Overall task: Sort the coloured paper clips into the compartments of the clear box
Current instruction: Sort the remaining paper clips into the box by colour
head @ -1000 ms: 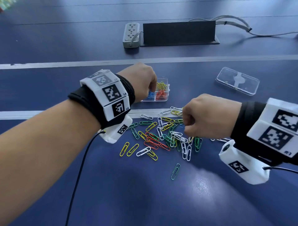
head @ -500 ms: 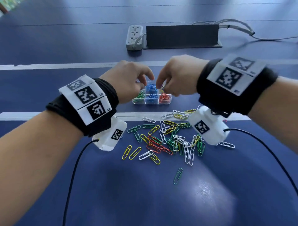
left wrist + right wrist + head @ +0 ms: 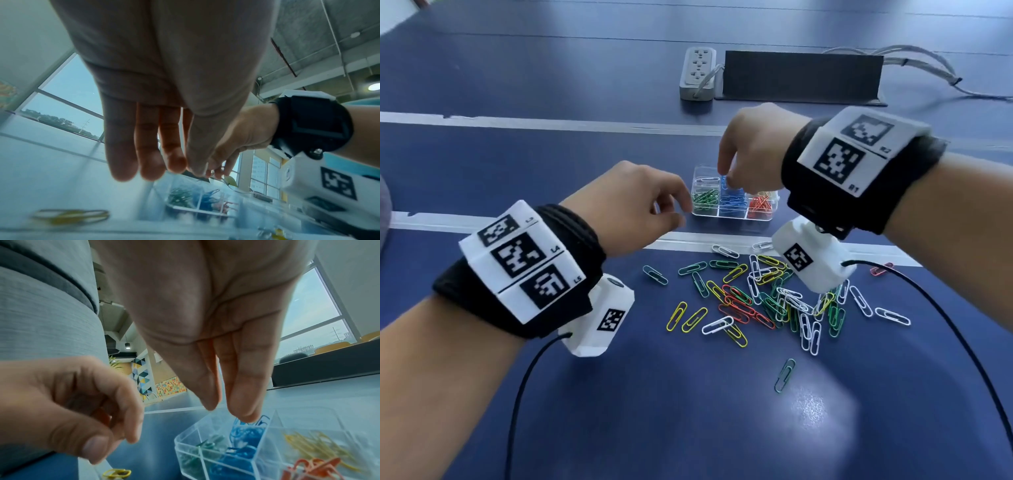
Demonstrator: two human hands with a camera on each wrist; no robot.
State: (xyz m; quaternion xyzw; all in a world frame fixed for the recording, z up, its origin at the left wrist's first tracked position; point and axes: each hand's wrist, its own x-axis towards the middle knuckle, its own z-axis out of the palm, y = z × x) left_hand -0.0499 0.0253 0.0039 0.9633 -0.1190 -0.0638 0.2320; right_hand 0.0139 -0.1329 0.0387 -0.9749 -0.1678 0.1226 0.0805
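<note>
Right hand [image 3: 751, 147]: fingers straight, narrow, tips over blue compartment of clear box [image 3: 732, 216], holding nothing seen | left hand [image 3: 633, 205]: loosely curled, empty, beside box's left edge | loose paper clips [image 3: 767, 298]: heaped mid-table, nearer than box

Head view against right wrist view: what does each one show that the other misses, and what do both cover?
Only the head view: the loose pile of coloured paper clips on the dark blue table, the white power strip, and both black wristbands with their markers.

Only the right wrist view: the right hand's fingertips from below, just above the blue clips, and windows behind.

Both: the clear compartment box with green, blue, orange-red and yellow clips sorted, the left hand beside it, and the right hand.
</note>
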